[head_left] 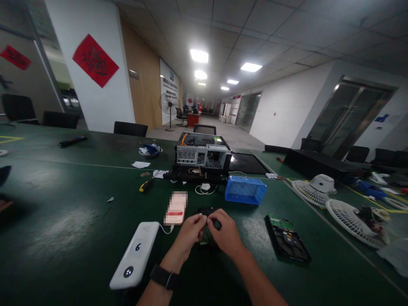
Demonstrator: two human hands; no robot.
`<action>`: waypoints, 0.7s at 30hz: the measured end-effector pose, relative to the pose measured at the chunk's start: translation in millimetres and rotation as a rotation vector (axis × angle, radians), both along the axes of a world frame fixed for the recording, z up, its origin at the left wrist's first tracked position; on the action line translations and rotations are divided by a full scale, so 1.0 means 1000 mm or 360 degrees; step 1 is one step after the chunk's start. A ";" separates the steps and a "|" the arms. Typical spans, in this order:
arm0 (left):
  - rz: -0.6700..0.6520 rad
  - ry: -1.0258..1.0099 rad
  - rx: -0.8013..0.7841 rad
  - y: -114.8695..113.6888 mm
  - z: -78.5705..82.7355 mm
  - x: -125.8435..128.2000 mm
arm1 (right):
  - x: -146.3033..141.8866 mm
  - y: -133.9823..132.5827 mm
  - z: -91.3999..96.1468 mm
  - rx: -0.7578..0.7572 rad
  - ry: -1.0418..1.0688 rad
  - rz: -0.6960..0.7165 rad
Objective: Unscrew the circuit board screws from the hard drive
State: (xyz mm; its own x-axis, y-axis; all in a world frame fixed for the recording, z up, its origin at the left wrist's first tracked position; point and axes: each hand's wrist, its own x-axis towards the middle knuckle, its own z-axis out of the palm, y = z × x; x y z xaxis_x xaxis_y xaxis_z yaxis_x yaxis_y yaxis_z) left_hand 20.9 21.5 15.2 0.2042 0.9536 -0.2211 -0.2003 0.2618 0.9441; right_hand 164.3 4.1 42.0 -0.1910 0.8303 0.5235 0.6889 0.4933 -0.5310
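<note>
My left hand (191, 229) and my right hand (225, 233) meet close together above the green table, fingertips pinched. Under them lies a dark part with a green circuit board (206, 236), mostly covered by my fingers. Whatever small thing sits between the fingertips is too small to make out. To the left, a phone (176, 208) with a blurred screen is joined by a white cable to a white power bank (135, 255) marked 6. On the right lies a hard drive (287, 239) with a green board at one end.
An opened computer case (204, 151) stands ahead, with a blue plastic bin (245, 190) in front of its right side. A yellow-black screwdriver (146, 185) lies left. White fan parts (353, 223) are at the far right. Part of another person's hand (4, 205) shows at the left edge.
</note>
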 end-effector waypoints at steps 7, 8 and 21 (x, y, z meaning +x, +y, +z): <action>0.0012 0.0078 0.0006 0.000 0.002 0.000 | 0.001 0.001 -0.003 -0.0035 -0.0046 0.0008; 0.0011 0.0082 0.0012 0.000 0.002 0.000 | 0.001 0.001 -0.002 -0.0036 -0.0046 0.0010; -0.0039 0.0118 0.0022 0.003 -0.003 0.000 | 0.002 0.000 -0.001 -0.0041 -0.0010 0.0010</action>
